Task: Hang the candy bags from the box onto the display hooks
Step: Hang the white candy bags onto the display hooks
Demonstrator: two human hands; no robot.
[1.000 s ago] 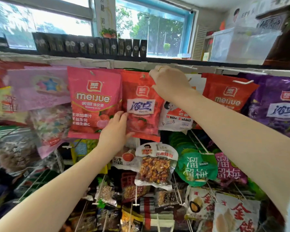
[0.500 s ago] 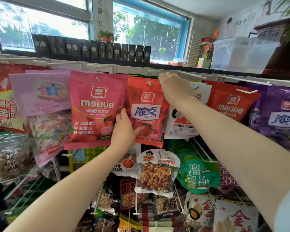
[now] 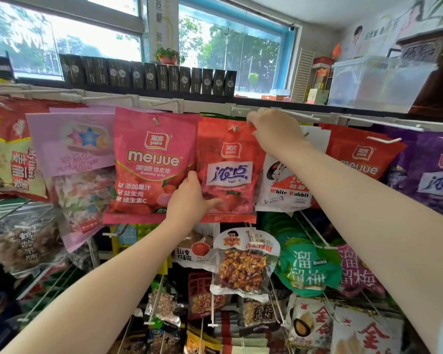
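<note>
Red candy bag (image 3: 229, 172) on hook (image 3: 235, 128). Right hand (image 3: 275, 130) pinches its top corner; left hand (image 3: 189, 200) grips its lower edge. Best seated fully back, then both grips eased.

Small shop interior, daylight pouring in through two big windows (image 3: 62, 44) up top, the right one with a blue frame (image 3: 288, 54). Green trees outside. A row of dark boxes (image 3: 149, 75) lines the sill, with a little potted plant (image 3: 168, 56) behind them. Over on the right there's a clear plastic bin (image 3: 376, 83), a white louvered panel (image 3: 302, 75), and posters (image 3: 374, 34) on the pale wall. Ceiling looks white.
</note>
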